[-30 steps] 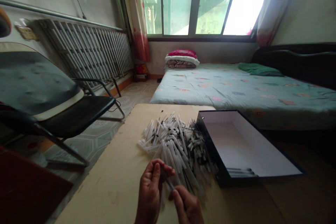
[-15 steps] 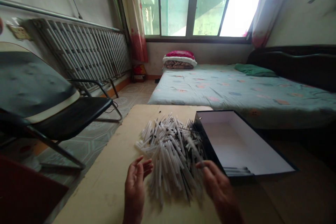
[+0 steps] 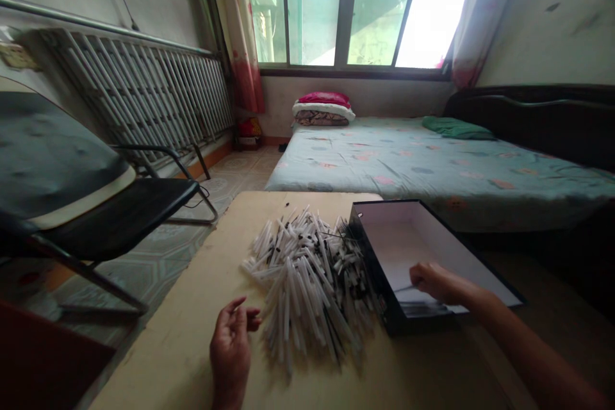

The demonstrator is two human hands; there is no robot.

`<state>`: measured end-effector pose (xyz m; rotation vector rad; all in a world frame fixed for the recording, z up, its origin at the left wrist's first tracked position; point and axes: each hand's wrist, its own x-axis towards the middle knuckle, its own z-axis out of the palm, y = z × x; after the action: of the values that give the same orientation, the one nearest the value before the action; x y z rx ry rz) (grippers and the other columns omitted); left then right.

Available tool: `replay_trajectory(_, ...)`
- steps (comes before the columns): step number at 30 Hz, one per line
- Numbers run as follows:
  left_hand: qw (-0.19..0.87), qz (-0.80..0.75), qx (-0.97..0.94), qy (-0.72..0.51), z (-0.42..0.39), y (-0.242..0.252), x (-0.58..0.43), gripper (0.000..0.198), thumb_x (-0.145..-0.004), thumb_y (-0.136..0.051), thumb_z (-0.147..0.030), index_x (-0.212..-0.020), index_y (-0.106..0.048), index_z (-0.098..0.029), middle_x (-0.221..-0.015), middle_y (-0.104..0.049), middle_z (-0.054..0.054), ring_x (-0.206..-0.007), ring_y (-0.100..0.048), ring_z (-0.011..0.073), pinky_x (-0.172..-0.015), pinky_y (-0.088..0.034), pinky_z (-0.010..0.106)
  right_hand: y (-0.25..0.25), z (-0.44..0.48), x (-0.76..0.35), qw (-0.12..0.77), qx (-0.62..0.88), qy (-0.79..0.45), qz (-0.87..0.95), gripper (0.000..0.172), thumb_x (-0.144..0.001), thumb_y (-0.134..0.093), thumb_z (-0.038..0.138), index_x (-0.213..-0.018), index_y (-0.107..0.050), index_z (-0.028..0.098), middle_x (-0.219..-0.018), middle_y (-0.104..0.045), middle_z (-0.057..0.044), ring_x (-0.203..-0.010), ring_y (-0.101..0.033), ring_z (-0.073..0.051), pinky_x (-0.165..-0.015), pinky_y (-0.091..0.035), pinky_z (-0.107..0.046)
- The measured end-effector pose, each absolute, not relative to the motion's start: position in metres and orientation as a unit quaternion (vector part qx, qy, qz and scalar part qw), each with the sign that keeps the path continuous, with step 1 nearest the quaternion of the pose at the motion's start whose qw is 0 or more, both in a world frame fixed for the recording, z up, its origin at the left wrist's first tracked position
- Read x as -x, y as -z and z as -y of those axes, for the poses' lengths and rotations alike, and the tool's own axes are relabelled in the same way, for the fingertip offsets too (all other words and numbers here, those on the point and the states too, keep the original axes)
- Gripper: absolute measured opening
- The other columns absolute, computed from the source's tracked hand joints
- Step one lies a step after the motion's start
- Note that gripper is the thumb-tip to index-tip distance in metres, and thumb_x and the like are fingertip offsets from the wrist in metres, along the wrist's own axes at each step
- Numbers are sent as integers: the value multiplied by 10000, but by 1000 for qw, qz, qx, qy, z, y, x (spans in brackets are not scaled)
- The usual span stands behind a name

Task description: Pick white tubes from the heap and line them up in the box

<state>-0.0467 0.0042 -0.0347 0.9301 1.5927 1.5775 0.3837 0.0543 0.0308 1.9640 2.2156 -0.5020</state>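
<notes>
A heap of translucent white plastic tubes lies on the table, mixed with thin black sticks and small black caps. My left hand is beside the heap's left edge, fingers loosely bent and apart, holding nothing. My right hand reaches into the near end of an open box with black outside and white inside. Its fingers are pinched on a thin pen-like stick, which is mostly hidden by the hand. Beneath it, several dark slender sticks lie along the box's near wall.
The pale yellow table bears the heap and the box. A black folding chair stands at the left. Beyond the table is a bed with folded bedding. A radiator runs along the left wall.
My right hand has moved right, from the heap's edge into the near end of the box. My left hand remains beside the heap. The view has shifted slightly.
</notes>
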Motion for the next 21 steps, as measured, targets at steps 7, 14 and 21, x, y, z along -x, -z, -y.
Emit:
replay_trajectory(7,343,-618,-368,-604,-3,34,47,370,-759,-554,-492,-972,-556,-190,-695,-665,12,-587,-630,170,-582,-517,293,-17,-60,-376,58,-636,193,-745,275,-637,-521,-9,-712,-719,166,-733,-693,-40,-719,-618,-156,-621,-366,-209)
replay_trajectory(14,353,-609,-365,-610,-3,33,45,359,-759,-561,-482,-958,-560,-184,-677,-656,6,-578,-623,161,-573,-518,283,-49,-54,-364,-54,-671,121,-729,260,-854,-414,152,-813,-670,164,-804,-677,-68,-765,-621,-178,-697,-410,-253)
replay_trajectory(21,347,-612,-372,-605,-3,35,45,346,-776,-548,-467,-969,-561,-180,-684,-656,10,-578,-621,158,-577,-514,283,-82,2,-248,-313,-594,150,-726,167,-886,-435,277,-865,-584,204,-797,-630,-15,-675,-590,-141,-629,-432,-229)
